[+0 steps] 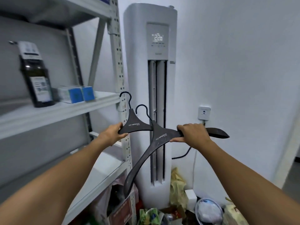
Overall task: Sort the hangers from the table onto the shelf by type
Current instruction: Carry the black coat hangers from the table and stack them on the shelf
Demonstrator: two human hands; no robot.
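Two dark wide-shouldered hangers with black hooks are held up in front of me. My left hand (112,133) grips the left arm of the rear hanger (135,125), which sits level. My right hand (193,134) grips the right arm of the front hanger (155,143), which is tilted, its long left arm pointing down. The two hangers overlap in the middle. The grey metal shelf (65,109) stands to the left, its corner post just behind the rear hanger. The table is not in view.
On the middle shelf board stand a dark bottle (36,78) and blue-and-white boxes (76,94). A tall white air conditioner (155,95) stands straight ahead, beside a wall socket (204,112). Bags and clutter (178,205) cover the floor below.
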